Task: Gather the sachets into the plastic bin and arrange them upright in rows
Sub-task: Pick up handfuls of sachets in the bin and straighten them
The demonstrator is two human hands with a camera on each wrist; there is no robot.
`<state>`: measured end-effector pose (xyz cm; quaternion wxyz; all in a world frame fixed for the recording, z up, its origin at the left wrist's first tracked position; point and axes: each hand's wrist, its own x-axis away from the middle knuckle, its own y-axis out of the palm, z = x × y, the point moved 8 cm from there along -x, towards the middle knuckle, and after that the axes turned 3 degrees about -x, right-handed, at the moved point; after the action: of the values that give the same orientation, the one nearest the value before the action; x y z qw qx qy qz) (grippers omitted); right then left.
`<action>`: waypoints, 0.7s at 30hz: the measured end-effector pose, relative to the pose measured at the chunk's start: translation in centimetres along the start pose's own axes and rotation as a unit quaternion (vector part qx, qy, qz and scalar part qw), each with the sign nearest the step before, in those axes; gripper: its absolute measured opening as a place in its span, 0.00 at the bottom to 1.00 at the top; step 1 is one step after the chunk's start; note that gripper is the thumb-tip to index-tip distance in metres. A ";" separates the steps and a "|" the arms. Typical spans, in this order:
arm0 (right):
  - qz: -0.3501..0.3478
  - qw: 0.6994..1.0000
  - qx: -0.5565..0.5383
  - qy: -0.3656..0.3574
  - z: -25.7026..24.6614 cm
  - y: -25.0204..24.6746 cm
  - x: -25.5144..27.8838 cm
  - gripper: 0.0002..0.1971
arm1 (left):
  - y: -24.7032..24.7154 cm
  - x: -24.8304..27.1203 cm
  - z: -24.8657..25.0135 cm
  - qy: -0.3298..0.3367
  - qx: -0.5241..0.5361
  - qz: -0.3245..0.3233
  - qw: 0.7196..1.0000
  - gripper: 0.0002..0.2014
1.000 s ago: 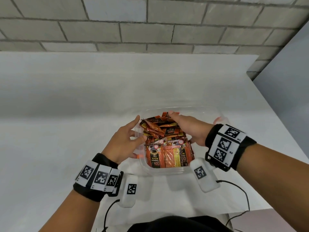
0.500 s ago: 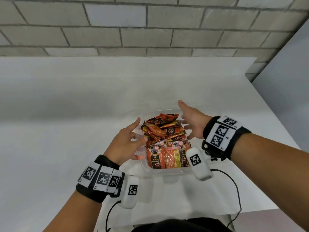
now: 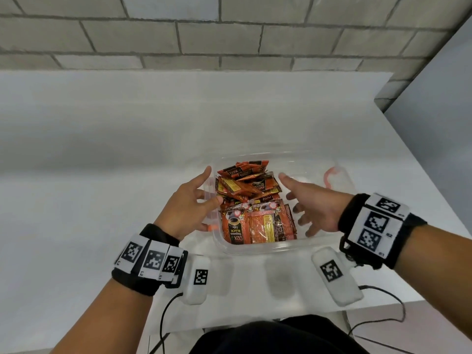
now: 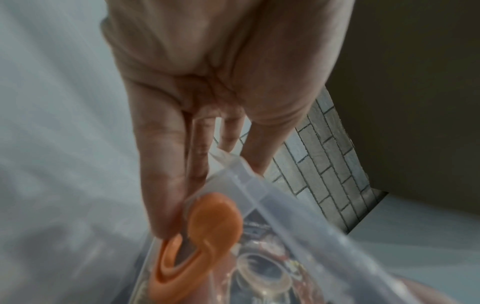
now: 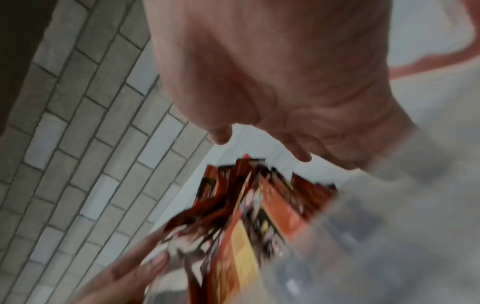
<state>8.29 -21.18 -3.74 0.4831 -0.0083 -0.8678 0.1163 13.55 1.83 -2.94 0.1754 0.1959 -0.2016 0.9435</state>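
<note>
A clear plastic bin [image 3: 258,249] sits on the white table near its front edge. Orange and black sachets [image 3: 255,223] fill its left half: a front row stands upright and a looser pile [image 3: 245,182] leans behind it. My left hand [image 3: 201,192] is at the bin's left wall with straight fingers. In the left wrist view the left hand [image 4: 207,133] lies along the outside of the wall by an orange latch [image 4: 213,224]. My right hand [image 3: 298,200] hovers with spread fingers in the bin's bare right half, holding nothing. The right wrist view is blurred and shows the sachets [image 5: 246,209].
A second orange latch [image 3: 329,177] hangs on the bin's right wall. The white table [image 3: 102,175] runs to a grey brick wall [image 3: 229,34] at the back. The table's right edge [image 3: 421,162] borders a grey panel. Cables hang at the front edge.
My right hand lifted off the rear pile of sachets, swung out to the right, then came down beside the sachets with fingers spread. The left hand stayed at the bin's left wall.
</note>
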 end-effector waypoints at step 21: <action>0.057 0.997 -0.034 -0.049 -3.0 -0.7 0.6 0.44 | 0.1 0.1 0.0 -0.004 0.012 0.001 1.000 0.36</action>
<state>10.54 -21.23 -1.61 0.4318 -0.0687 -0.8920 0.1147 13.44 1.78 -2.89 0.1714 0.2016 -0.1915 0.9451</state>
